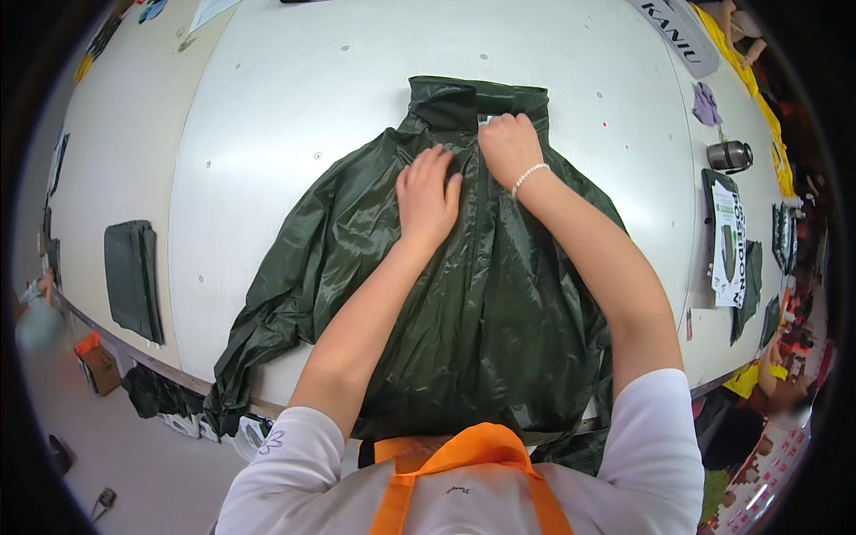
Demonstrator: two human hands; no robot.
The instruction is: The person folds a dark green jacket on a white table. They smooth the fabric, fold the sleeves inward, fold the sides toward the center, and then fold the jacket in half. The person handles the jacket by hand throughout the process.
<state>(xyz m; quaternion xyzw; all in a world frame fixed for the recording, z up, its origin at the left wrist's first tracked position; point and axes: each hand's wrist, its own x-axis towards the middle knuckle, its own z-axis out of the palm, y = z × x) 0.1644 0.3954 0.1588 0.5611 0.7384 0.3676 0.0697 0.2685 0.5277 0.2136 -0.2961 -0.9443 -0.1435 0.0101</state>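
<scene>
A shiny dark green rain jacket (517, 321) lies spread front up on the white table, its collar (437, 98) pointing away from me and its left-side sleeve (276, 276) trailing toward the near edge. My left hand (428, 196) rests on the chest of the jacket, left of the front opening, with fingers stretched out and thumb apart. Up at the neck, my right hand (511, 147) is closed on the jacket at the collar's front edge; the fingertips are hidden. Beside its knuckles shows a small white label (486, 119) inside the collar.
A folded dark green garment (134, 281) lies at the left. Along the right stand a steel flask (729, 157), a purple cloth (706, 105) and dark packages with a white printed sheet (727, 245). A grey printed box (679, 36) sits far right. Other people work beyond the right edge.
</scene>
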